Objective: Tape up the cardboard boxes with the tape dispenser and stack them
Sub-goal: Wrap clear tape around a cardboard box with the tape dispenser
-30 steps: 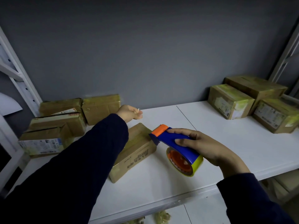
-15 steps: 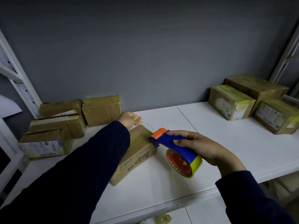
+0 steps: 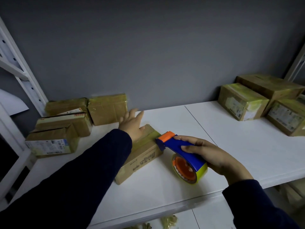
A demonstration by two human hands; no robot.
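Now the left hand (image 3: 132, 125) has been spread over the box (image 3: 142, 161). The tape dispenser (image 3: 179, 150) is gripped by the right hand (image 3: 214, 156).

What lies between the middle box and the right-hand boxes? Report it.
Head view: the dispenser, gripped by the right hand, beside the middle box, then bare shelf up to the right boxes.

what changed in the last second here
The left hand came back from beyond the middle cardboard box and lies spread over its far end. The right hand keeps gripping the tape dispenser at the box's right edge, barely shifted; the box, the left pile and the right pile stayed put.
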